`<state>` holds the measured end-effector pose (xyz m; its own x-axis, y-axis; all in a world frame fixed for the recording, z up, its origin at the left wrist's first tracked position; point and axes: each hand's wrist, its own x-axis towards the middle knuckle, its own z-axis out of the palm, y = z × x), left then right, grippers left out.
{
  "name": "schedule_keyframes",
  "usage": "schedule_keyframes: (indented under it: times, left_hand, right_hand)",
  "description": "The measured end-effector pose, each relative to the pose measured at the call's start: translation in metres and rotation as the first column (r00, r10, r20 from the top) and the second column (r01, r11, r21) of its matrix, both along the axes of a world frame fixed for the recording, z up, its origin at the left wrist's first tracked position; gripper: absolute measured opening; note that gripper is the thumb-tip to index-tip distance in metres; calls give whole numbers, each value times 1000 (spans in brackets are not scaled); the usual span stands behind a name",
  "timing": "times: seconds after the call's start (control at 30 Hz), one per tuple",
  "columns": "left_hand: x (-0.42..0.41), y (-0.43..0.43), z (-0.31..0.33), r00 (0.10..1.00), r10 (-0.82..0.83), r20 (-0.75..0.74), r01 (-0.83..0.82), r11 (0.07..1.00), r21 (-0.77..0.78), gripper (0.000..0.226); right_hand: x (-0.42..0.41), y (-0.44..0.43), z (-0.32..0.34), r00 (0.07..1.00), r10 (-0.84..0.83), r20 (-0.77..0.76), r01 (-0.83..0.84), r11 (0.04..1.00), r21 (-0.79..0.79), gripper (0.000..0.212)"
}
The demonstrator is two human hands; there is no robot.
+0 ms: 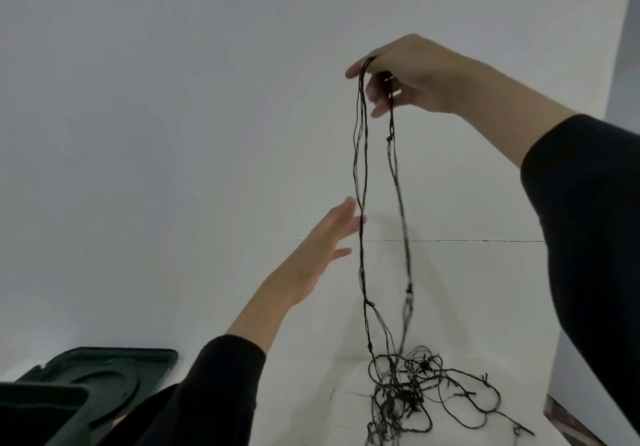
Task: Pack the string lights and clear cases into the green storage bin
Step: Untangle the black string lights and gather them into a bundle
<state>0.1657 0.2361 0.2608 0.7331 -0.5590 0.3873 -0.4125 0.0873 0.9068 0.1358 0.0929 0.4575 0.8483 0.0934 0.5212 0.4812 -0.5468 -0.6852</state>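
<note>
My right hand [412,75] is raised high and pinches several strands of the black string lights [362,182], which hang down in long loops. The rest of the wire lies in a loose tangle [415,397] on the white table [467,290]. My left hand [322,248] is held out flat with its fingers apart, its fingertips right beside the hanging strands at mid height, holding nothing. The dark green storage bin [38,407] shows at the bottom left corner, with its green lid [114,373] lying next to it. No clear cases are in view.
A plain white wall fills the background behind the table. The table's right edge runs along the lower right, with a patterned floor strip [568,425] below it. A thin seam crosses the table surface at mid height.
</note>
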Motion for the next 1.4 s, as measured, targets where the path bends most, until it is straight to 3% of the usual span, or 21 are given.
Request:
schedule_keyframes:
  times: [0.1, 0.17, 0.23, 0.4, 0.5, 0.6, 0.63, 0.83, 0.9, 1.0, 1.13, 1.2, 1.27, 1.33, 1.4]
  left_hand:
    - [-9, -13, -1, 998, 1, 66, -6, 997, 71, 48]
    - [-12, -15, -10, 998, -21, 58, 15, 995, 103, 31]
    - [-11, -11, -19, 999, -19, 31, 14, 990, 143, 29]
    - [-5, -6, -16, 997, -36, -74, 41, 997, 58, 26]
    - [-8, -15, -13, 996, -65, -54, 69, 995, 74, 41]
    - [-14, -19, -18, 996, -94, 1, 93, 984, 150, 16]
    - [-13, -18, -21, 996, -88, -2, 87, 984, 158, 17]
    - [9, 18, -23, 978, 66, -198, -63, 998, 25, 23]
    - [15, 34, -20, 979, 144, -147, -123, 982, 141, 23]
    - [19, 54, -10, 973, 227, 47, -229, 905, 359, 25]
    - [19, 66, 11, 944, 250, 214, -326, 806, 495, 23]
    - [18, 72, 21, 933, 259, 250, -351, 806, 477, 17]
    - [16, 79, 32, 943, 260, 209, -325, 857, 401, 15]
    - [11, 84, 40, 963, 237, 133, -268, 908, 322, 20]
    - [5, 83, 43, 976, 206, 74, -218, 934, 281, 22]
  right_hand:
    - [3, -2, -1, 998, -64, 22, 65, 997, -52, 29]
    - [5, -7, 1, 989, -129, 68, 131, 991, -29, 25]
    - [5, -15, 2, 980, -175, 97, 179, 983, -31, 24]
    - [6, -20, -1, 985, -163, 51, 169, 972, -163, 23]
    - [6, -13, -1, 987, -138, 79, 146, 984, -105, 23]
    - [3, -10, 2, 984, -141, 107, 146, 988, -40, 23]
    - [2, -11, 4, 981, -155, 116, 158, 987, -14, 22]
    - [12, -56, -10, 927, -369, 71, 350, 917, 194, 10]
    - [19, -80, -30, 901, -434, -6, 421, 870, 259, 11]
    - [28, -111, -73, 868, -480, -129, 494, 806, 326, 18]
    - [40, -141, -151, 821, -497, -280, 571, 722, 391, 15]
    - [40, -151, -198, 785, -528, -323, 617, 714, 332, 11]
    - [34, -154, -244, 781, -511, -360, 588, 796, 145, 9]
    - [24, -144, -282, 785, -415, -460, 445, 894, -48, 2]
    - [16, -128, -311, 773, -321, -548, 284, 946, -154, 8]
